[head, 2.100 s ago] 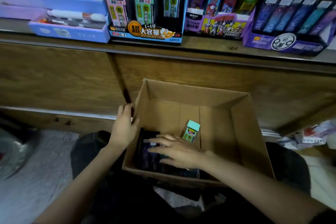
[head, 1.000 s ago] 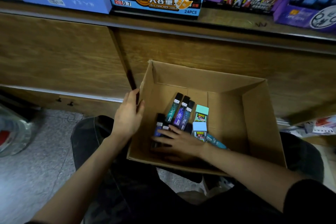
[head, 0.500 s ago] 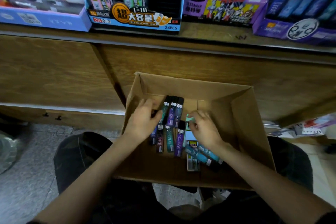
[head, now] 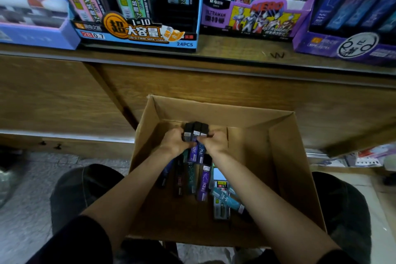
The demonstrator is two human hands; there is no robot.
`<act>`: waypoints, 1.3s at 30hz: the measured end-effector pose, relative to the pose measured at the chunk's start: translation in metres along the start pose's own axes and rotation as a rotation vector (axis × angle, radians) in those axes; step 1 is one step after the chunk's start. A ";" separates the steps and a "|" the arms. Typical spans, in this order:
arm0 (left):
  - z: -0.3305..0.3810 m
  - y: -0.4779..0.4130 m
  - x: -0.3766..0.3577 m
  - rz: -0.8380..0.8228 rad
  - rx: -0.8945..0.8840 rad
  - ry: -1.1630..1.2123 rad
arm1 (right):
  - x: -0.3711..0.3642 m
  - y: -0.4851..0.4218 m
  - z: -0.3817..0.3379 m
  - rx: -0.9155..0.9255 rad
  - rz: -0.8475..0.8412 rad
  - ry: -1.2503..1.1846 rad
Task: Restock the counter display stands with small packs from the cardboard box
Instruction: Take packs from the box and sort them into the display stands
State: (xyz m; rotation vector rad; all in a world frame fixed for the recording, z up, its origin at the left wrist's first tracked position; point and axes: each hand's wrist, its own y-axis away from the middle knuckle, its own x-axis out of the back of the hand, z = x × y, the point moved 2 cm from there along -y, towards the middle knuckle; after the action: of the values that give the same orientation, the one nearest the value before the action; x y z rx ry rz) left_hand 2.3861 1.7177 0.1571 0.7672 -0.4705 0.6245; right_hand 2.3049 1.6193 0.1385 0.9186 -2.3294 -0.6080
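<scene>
An open cardboard box rests between my knees, in front of a wooden counter. Inside it, my left hand and my right hand grip a bunch of slim dark packs from both sides, the black caps pointing away from me. Several more packs, purple, teal and black, lie loose on the box floor under my forearms. On the counter stand the display stands: a blue-fronted one marked 24PCS, a purple cartoon-printed one and a purple one at the right.
A pale blue display box sits on the counter at the far left. The wooden counter front rises just behind the box. Loose papers lie on the floor at the right. Grey tiled floor shows at the left.
Both hands have come together at the far end of the box and closed round a bunch of packs. Earlier my left hand held the box's edge while my right sorted inside.
</scene>
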 end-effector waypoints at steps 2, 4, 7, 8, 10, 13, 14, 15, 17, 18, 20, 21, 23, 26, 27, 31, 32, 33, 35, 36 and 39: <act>-0.002 -0.003 0.001 -0.056 -0.014 0.038 | -0.001 0.000 -0.001 -0.042 -0.021 -0.029; -0.004 -0.004 0.001 -0.088 -0.027 0.057 | -0.001 0.001 -0.003 -0.073 -0.060 -0.017; -0.007 -0.004 -0.002 -0.098 -0.045 0.048 | 0.003 0.003 -0.003 -0.075 -0.086 -0.010; -0.007 -0.004 -0.003 -0.097 -0.056 0.055 | 0.005 0.003 -0.003 -0.070 -0.096 -0.026; -0.004 -0.002 -0.005 -0.099 -0.098 0.092 | 0.009 0.005 -0.003 -0.066 -0.117 -0.082; 0.000 0.004 -0.004 -0.092 -0.130 0.140 | 0.012 0.009 -0.005 -0.073 -0.137 -0.204; 0.001 0.007 -0.003 -0.079 -0.129 0.155 | 0.013 0.012 -0.006 -0.072 -0.151 -0.244; 0.002 0.009 -0.002 -0.069 -0.130 0.173 | 0.014 0.015 -0.006 -0.061 -0.163 -0.272; 0.005 0.017 0.003 -0.046 -0.150 0.222 | 0.021 0.022 -0.010 -0.006 -0.162 -0.302; 0.008 0.023 0.007 -0.031 -0.165 0.246 | 0.026 0.026 -0.012 0.029 -0.160 -0.302; 0.015 0.035 0.017 -0.004 -0.206 0.295 | 0.040 0.038 -0.019 0.105 -0.178 -0.281; 0.020 0.041 0.023 0.005 -0.231 0.335 | 0.049 0.044 -0.023 0.141 -0.187 -0.281; 0.031 0.055 0.036 0.011 -0.287 0.423 | 0.071 0.057 -0.034 0.209 -0.192 -0.306; 0.050 0.077 0.054 0.044 -0.407 0.445 | 0.108 0.077 -0.053 0.315 -0.212 -0.336; 0.057 0.083 0.059 0.057 -0.454 0.427 | 0.121 0.083 -0.060 0.355 -0.228 -0.331; 0.094 0.106 0.076 0.037 -0.603 0.356 | 0.161 0.107 -0.088 0.544 -0.278 -0.137; 0.104 0.110 0.080 0.022 -0.638 0.344 | 0.168 0.112 -0.095 0.591 -0.270 -0.081; 0.115 0.114 0.083 0.014 -0.670 0.332 | 0.175 0.117 -0.102 0.636 -0.259 -0.055; 0.134 0.121 0.088 0.011 -0.717 0.323 | 0.191 0.128 -0.117 0.716 -0.218 -0.057; 0.143 0.123 0.091 0.009 -0.735 0.332 | 0.200 0.132 -0.126 0.759 -0.187 -0.074; 0.166 0.129 0.100 0.008 -0.782 0.341 | 0.234 0.144 -0.155 0.883 -0.038 -0.112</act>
State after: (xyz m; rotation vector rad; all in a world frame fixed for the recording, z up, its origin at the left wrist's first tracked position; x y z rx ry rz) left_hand 2.3447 1.6988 0.3852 -0.0848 -0.3584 0.5063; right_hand 2.1935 1.5147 0.4150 1.3107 -2.7012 0.4336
